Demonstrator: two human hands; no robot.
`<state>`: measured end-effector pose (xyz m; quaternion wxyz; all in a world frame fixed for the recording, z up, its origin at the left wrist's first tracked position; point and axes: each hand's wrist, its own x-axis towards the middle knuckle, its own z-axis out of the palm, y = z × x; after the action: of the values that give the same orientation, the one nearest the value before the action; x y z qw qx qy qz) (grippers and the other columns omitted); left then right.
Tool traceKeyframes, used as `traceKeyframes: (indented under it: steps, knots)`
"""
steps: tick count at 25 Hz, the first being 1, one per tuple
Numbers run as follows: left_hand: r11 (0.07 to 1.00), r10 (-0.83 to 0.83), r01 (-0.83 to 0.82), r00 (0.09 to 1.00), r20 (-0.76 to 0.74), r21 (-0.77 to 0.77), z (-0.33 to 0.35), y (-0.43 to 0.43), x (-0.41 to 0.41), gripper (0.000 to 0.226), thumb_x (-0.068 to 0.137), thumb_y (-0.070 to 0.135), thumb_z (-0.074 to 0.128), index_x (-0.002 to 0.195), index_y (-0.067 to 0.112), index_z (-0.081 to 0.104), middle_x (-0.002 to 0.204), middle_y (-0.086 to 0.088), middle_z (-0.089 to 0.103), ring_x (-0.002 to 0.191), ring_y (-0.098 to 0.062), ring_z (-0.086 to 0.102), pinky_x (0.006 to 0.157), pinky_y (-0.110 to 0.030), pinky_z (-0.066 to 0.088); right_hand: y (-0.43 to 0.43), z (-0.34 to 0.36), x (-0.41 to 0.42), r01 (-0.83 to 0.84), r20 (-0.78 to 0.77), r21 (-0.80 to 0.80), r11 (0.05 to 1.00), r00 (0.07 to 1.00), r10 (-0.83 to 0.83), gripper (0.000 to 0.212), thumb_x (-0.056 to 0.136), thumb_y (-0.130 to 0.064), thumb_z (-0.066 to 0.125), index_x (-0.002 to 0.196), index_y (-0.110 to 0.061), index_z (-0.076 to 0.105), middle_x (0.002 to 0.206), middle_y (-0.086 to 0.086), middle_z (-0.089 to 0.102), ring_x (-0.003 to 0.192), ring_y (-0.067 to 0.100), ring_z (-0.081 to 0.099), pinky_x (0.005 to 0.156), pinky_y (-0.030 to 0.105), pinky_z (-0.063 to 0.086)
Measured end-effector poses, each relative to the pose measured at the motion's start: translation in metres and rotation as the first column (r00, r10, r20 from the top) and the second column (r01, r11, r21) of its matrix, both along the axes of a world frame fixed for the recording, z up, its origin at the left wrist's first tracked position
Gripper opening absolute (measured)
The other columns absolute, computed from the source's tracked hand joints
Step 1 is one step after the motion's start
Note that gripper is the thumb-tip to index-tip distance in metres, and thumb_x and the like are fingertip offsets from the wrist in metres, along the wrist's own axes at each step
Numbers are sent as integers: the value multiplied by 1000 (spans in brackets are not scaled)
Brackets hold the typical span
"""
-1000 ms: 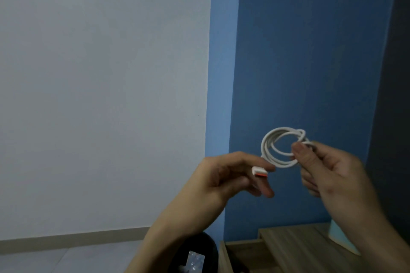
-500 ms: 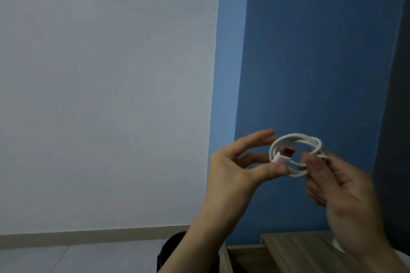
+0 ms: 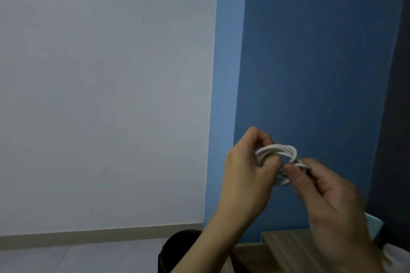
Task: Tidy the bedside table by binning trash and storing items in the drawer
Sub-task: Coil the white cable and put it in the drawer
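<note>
A white charging cable (image 3: 280, 151), wound into a small coil, is held up in front of the blue wall by both hands. My left hand (image 3: 246, 175) grips the coil's left side, its fingers curled through the loops. My right hand (image 3: 328, 193) pinches the coil's right side between thumb and fingers. The cable's plug end is hidden among my fingers. The wooden bedside table (image 3: 286, 248) lies low at the bottom right, partly behind my right forearm.
A black bin (image 3: 177, 248) sits on the floor at the bottom centre, left of the table. A pale blue object (image 3: 375, 227) stands on the table's right end. A white wall fills the left, a dark curtain the right edge.
My left hand has closed its fingers into the coil and tucked the orange-tipped plug out of sight. Both hands have come closer together around the cable.
</note>
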<state>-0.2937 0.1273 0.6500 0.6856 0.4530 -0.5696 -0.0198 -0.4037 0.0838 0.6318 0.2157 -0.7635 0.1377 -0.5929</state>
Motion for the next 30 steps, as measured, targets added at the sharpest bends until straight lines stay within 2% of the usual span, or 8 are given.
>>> traceKeyframes:
  steps: [5,10,12,15,19,21,25,30]
  knots:
    - [899,-392,373,919,44,229,6,14,21,21,84,20,55,104,14,58,72,2,57,49,-7,44,43,-22,35,-12,7,-8,-212,98,254,944,976,193,68,62,-78,52,76,-13,62,41,-6,35,41,3,27,38,17,23]
    - [806,-501,410,857,122,427,12,18,46,22,82,9,61,102,1,66,76,-1,68,38,-12,49,39,-23,42,-11,11,-14,-346,82,327,880,938,338,58,58,-71,61,67,-15,64,40,-8,29,36,3,22,35,13,22]
    - [847,-448,372,884,134,380,11,19,45,10,86,5,61,90,1,70,68,2,67,36,-11,49,39,-23,42,-11,12,-15,-359,61,343,868,931,361,57,56,-72,62,67,-16,65,38,-4,30,36,2,23,34,12,23]
    - [972,-109,68,977,181,223,5,18,46,15,87,4,61,80,9,73,55,4,61,35,-11,46,40,-22,38,-12,13,-16,-310,29,313,898,948,317,61,56,-73,60,70,-14,65,40,-1,34,37,2,26,36,11,24]
    - [976,194,-215,925,328,27,-10,16,48,14,83,14,61,77,15,74,55,7,62,43,-5,49,48,-25,43,-16,9,-16,-245,16,300,922,968,252,44,67,-55,55,71,-13,65,42,-4,35,40,3,27,37,11,24]
    - [974,121,-180,928,352,141,-13,19,47,16,82,19,57,82,17,72,60,5,65,55,-5,57,61,-27,50,-19,6,-17,-220,-21,262,940,972,233,60,65,-68,57,73,-9,62,44,-2,36,43,2,28,39,12,24]
    - [856,-377,313,923,82,411,3,32,46,24,93,15,44,105,6,63,65,-11,60,59,-15,58,63,-19,48,-22,5,-20,-199,-120,204,958,967,227,77,61,-79,54,74,-2,54,47,-5,36,44,3,29,42,12,25]
    - [916,-225,110,937,267,387,5,21,22,45,86,52,44,77,10,56,66,-2,54,58,-10,50,58,-27,43,-19,12,-21,-192,-257,103,976,943,213,54,70,-71,49,70,-17,58,50,-5,45,45,1,37,44,13,28]
